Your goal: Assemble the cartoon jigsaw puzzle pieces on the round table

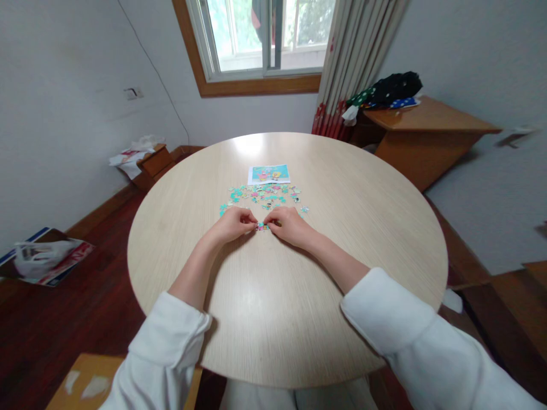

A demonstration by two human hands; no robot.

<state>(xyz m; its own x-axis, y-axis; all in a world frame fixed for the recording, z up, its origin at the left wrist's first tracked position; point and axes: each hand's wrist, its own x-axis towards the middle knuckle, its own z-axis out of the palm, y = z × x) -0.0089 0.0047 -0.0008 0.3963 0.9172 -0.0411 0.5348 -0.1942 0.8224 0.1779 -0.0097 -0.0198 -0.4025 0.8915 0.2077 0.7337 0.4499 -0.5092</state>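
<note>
Between my hands lies a small cluster of colourful jigsaw puzzle pieces (262,226) on the pale wooden table. My left hand (235,223) has thumb and forefinger pinched together at the cluster's left edge. On the right edge, my right hand (288,224) is closed in a similar pinch, its fingertips on the pieces. Exactly which piece each hand grips is too small to tell. Just beyond my hands, loose jigsaw pieces (269,193) in turquoise, pink and yellow are scattered. Behind them rests a picture sheet (269,174) with cartoon figures on a turquoise ground.
The round table (256,319) fills the middle of the view. A wooden desk (427,117) with dark dotted cloth (395,90) stands at the back right. Window (265,40) and curtain (359,57) are behind. A yellowish box (85,381) sits low at the left.
</note>
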